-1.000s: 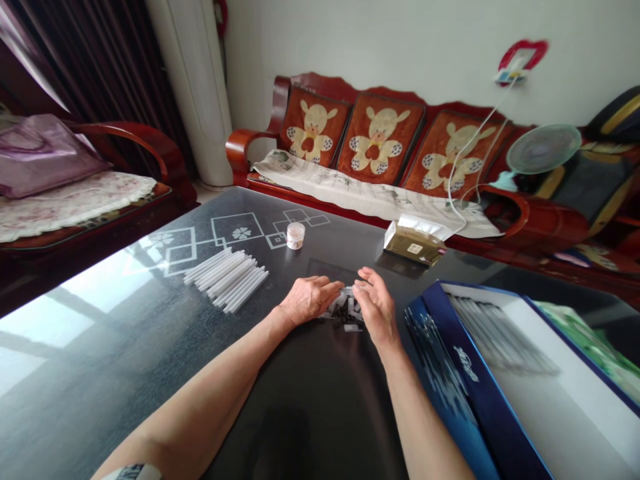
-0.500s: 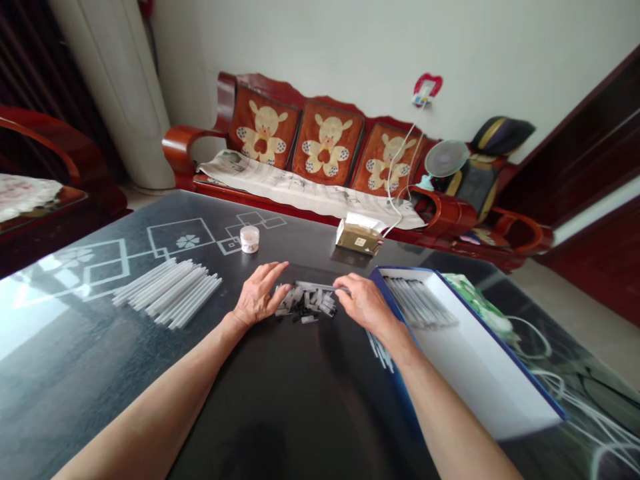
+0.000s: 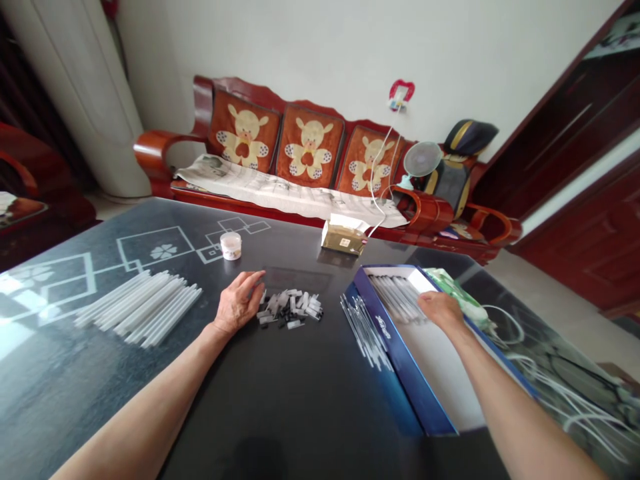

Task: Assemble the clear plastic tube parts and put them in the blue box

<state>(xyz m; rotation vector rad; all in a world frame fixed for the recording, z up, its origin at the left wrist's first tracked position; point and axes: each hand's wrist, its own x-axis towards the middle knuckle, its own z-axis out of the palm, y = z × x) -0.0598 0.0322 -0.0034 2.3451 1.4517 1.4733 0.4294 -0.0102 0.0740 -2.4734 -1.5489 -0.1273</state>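
Head view shows two bare arms reaching out over a dark shiny surface (image 3: 300, 400). On the right lies a blue box (image 3: 400, 353) with a white inside. The right hand (image 3: 443, 309) is in the box, on top of some thin clear sticks (image 3: 397, 293). Its fingers curl down, and I cannot tell if its grip has hold of a stick. More thin sticks (image 3: 363, 323) lie just outside the box wall. The left hand (image 3: 239, 303) lies flat with its grip open and holding nothing. Its fingertips touch a little pile of small grey and black bits (image 3: 290, 309). Further left is a heap of white tubes (image 3: 140, 308). Behind them sits a small round pot (image 3: 231, 245), then a tissue box (image 3: 343, 237). At the back is a red wooden sofa (image 3: 300, 153) with a small fan (image 3: 423, 159) beside it
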